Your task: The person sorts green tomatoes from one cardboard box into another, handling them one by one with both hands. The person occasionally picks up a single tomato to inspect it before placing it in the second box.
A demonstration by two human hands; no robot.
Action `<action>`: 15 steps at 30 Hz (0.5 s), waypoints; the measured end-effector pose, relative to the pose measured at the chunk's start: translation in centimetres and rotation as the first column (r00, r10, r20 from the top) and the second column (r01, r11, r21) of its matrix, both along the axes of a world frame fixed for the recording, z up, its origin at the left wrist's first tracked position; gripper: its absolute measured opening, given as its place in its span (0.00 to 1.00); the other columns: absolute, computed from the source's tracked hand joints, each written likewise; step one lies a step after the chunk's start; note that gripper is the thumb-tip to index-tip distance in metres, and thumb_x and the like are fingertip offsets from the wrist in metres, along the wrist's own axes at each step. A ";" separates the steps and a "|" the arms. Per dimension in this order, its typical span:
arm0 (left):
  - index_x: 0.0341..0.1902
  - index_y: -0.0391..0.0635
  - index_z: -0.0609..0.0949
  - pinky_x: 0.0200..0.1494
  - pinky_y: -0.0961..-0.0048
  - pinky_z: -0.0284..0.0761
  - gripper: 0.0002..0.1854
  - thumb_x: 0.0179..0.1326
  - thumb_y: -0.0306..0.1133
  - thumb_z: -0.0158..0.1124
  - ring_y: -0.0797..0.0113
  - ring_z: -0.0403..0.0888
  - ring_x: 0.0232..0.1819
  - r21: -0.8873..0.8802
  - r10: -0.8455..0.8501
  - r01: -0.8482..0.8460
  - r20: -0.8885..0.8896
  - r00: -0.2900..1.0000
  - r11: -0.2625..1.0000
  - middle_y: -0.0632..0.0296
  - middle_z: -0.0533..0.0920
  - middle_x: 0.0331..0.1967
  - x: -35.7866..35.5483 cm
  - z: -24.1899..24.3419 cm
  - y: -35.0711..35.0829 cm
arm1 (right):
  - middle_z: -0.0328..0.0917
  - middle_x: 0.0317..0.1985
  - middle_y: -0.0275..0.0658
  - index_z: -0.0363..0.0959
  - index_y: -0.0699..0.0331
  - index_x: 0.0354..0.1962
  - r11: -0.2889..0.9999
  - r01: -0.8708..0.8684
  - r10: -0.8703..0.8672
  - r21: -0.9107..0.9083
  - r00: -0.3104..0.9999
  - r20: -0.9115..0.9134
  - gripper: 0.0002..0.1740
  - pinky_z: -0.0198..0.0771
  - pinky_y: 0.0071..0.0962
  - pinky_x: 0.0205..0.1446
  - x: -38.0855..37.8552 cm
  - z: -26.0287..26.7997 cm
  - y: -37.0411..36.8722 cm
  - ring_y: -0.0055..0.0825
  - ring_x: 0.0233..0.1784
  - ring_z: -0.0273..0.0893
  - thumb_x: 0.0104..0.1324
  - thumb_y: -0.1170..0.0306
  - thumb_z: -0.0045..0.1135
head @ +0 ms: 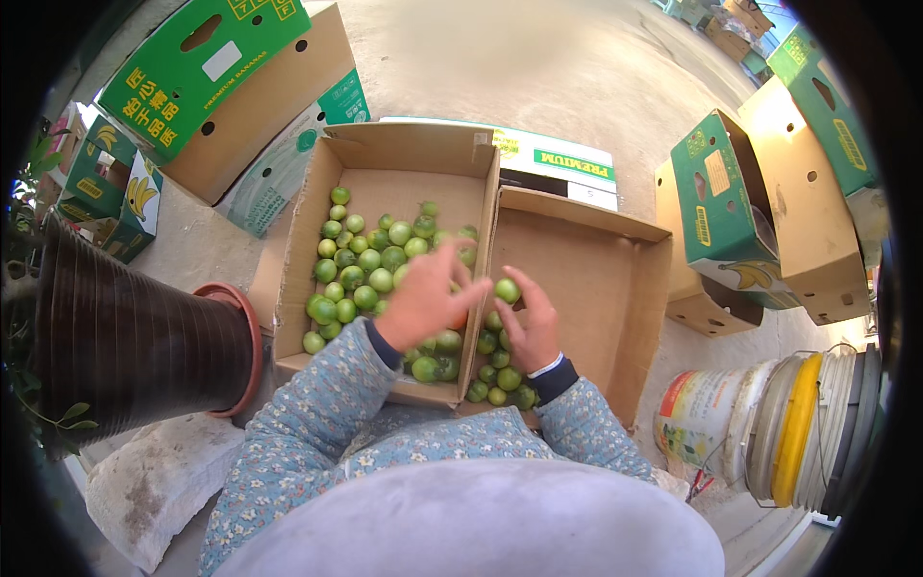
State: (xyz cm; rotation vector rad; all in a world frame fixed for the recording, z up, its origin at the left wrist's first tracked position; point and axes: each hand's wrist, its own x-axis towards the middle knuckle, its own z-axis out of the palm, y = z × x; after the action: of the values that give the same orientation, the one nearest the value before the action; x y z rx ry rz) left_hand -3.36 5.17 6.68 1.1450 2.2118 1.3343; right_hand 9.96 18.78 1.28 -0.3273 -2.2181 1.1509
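Observation:
Two open cardboard boxes stand side by side before me. Many green tomatoes (369, 260) lie loose in the left cardboard box (411, 180), with a patch of red partly covered by my hand. Above them, against the dividing walls, my left hand (431, 288) is blurred, its fingers apart and nothing seen in them. My right hand (532, 322) pinches one small green tomato (508, 291) between thumb and finger, over the near left corner of the right cardboard box (570, 274). Below that hand, more green tomatoes (508, 379) are gathered along this box's left wall.
Banana cartons (209, 79) are stacked at far left, others (728, 195) at right. A white carton (562, 155) sits behind the boxes. Left are a dark ribbed pot (144, 324) on its side with a red-brown rim and a pale stone block (162, 476); right, stacked buckets (764, 425).

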 end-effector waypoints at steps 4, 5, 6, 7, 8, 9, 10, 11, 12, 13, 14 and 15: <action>0.55 0.46 0.76 0.47 0.61 0.71 0.24 0.55 0.37 0.69 0.57 0.78 0.44 -0.137 0.145 -0.293 -0.629 0.763 0.946 0.59 0.81 0.37 -7.4 -3.5 -1.3 | 0.77 0.33 0.44 0.73 0.65 0.53 0.985 0.168 -0.170 0.031 0.963 0.207 0.20 0.72 0.35 0.41 0.2 -1.0 1.0 0.37 0.34 0.75 0.64 0.66 0.60; 0.54 0.48 0.77 0.48 0.60 0.71 0.23 0.54 0.37 0.69 0.57 0.77 0.45 -0.273 0.069 -0.313 -0.644 0.762 0.910 0.59 0.81 0.39 -8.3 -5.0 -1.9 | 0.77 0.32 0.43 0.73 0.64 0.52 0.990 0.138 -0.143 0.039 0.962 0.231 0.20 0.71 0.36 0.40 0.2 -1.0 0.9 0.37 0.34 0.75 0.64 0.66 0.60; 0.53 0.49 0.78 0.49 0.59 0.70 0.23 0.53 0.37 0.69 0.56 0.77 0.46 -0.399 -0.009 -0.331 -0.649 0.760 0.855 0.59 0.81 0.40 -9.1 -6.2 -2.3 | 0.77 0.31 0.43 0.73 0.64 0.52 0.993 0.110 -0.118 0.048 0.961 0.252 0.20 0.71 0.36 0.40 0.3 -1.0 0.8 0.37 0.33 0.75 0.64 0.66 0.60; 0.52 0.50 0.78 0.50 0.57 0.69 0.23 0.51 0.37 0.70 0.56 0.76 0.47 -0.517 -0.089 -0.342 -0.639 0.764 0.785 0.59 0.80 0.42 -9.5 -6.8 -2.2 | 0.76 0.30 0.42 0.74 0.64 0.52 0.995 0.087 -0.100 0.059 0.956 0.277 0.19 0.71 0.36 0.40 0.4 -1.1 0.8 0.36 0.33 0.74 0.64 0.66 0.60; 0.50 0.51 0.79 0.51 0.57 0.69 0.22 0.50 0.37 0.70 0.56 0.77 0.47 -0.512 -0.096 -0.351 -0.658 0.747 0.784 0.59 0.81 0.41 -10.1 -7.3 -2.0 | 0.76 0.30 0.42 0.74 0.63 0.52 0.995 0.084 -0.095 0.055 0.962 0.256 0.19 0.70 0.36 0.39 0.2 -1.1 0.9 0.36 0.32 0.74 0.64 0.67 0.60; 0.49 0.52 0.80 0.52 0.56 0.68 0.21 0.48 0.36 0.70 0.56 0.77 0.47 -0.513 -0.109 -0.353 -0.671 0.733 0.783 0.59 0.81 0.41 -10.3 -7.4 -1.7 | 0.76 0.29 0.41 0.74 0.63 0.52 0.995 0.085 -0.094 0.048 0.966 0.242 0.19 0.70 0.36 0.39 0.3 -1.2 0.8 0.36 0.32 0.74 0.64 0.67 0.60; 0.47 0.53 0.81 0.53 0.55 0.68 0.20 0.47 0.36 0.70 0.57 0.77 0.47 -0.513 -0.121 -0.357 -0.684 0.719 0.781 0.59 0.81 0.41 -10.4 -7.6 -1.5 | 0.75 0.28 0.41 0.74 0.63 0.52 0.996 0.084 -0.091 0.041 0.970 0.226 0.19 0.70 0.36 0.38 0.4 -1.4 0.8 0.36 0.32 0.74 0.64 0.67 0.60; 0.46 0.52 0.81 0.53 0.56 0.67 0.20 0.46 0.36 0.70 0.57 0.77 0.47 -0.492 -0.102 -0.343 -0.675 0.731 0.800 0.59 0.81 0.40 -10.5 -7.7 -1.6 | 0.75 0.28 0.40 0.74 0.62 0.51 0.996 0.068 -0.078 0.052 0.971 0.226 0.19 0.70 0.36 0.38 0.5 -1.8 0.9 0.36 0.32 0.74 0.63 0.67 0.60; 0.46 0.51 0.82 0.54 0.57 0.67 0.20 0.45 0.35 0.70 0.57 0.77 0.47 -0.468 -0.083 -0.331 -0.668 0.740 0.820 0.59 0.82 0.39 -10.6 -7.4 -1.5 | 0.75 0.28 0.40 0.75 0.62 0.51 0.997 0.052 -0.065 0.063 0.973 0.222 0.19 0.71 0.35 0.39 0.5 -2.0 1.1 0.35 0.32 0.74 0.63 0.68 0.60; 0.45 0.51 0.82 0.54 0.58 0.67 0.19 0.45 0.35 0.69 0.57 0.77 0.47 -0.443 -0.063 -0.320 -0.660 0.748 0.838 0.59 0.82 0.39 -10.6 -7.0 -1.5 | 0.75 0.28 0.40 0.75 0.62 0.51 0.997 0.036 -0.051 0.075 0.975 0.217 0.19 0.71 0.35 0.39 0.4 -2.1 1.2 0.35 0.32 0.74 0.63 0.68 0.61; 0.44 0.50 0.82 0.54 0.58 0.67 0.20 0.45 0.38 0.70 0.56 0.77 0.47 -0.414 -0.002 -0.340 -0.637 0.771 0.844 0.57 0.82 0.38 -10.6 -6.7 -1.7 | 0.76 0.29 0.40 0.74 0.62 0.52 0.997 0.008 -0.024 0.077 0.976 0.217 0.20 0.71 0.32 0.39 0.5 -2.2 1.2 0.34 0.33 0.75 0.63 0.69 0.61; 0.44 0.49 0.81 0.54 0.57 0.67 0.20 0.45 0.41 0.70 0.55 0.77 0.47 -0.386 0.056 -0.357 -0.609 0.791 0.851 0.56 0.82 0.38 -10.5 -6.0 -1.8 | 0.76 0.30 0.41 0.73 0.63 0.54 0.997 -0.016 -0.002 0.081 0.976 0.217 0.21 0.72 0.30 0.40 0.6 -1.8 1.0 0.32 0.33 0.75 0.62 0.71 0.61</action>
State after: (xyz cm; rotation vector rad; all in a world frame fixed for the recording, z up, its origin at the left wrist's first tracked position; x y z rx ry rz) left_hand -13.91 3.34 0.72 1.2274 2.9562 0.4207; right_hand 10.61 19.75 -0.55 -0.4291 -2.4498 1.0673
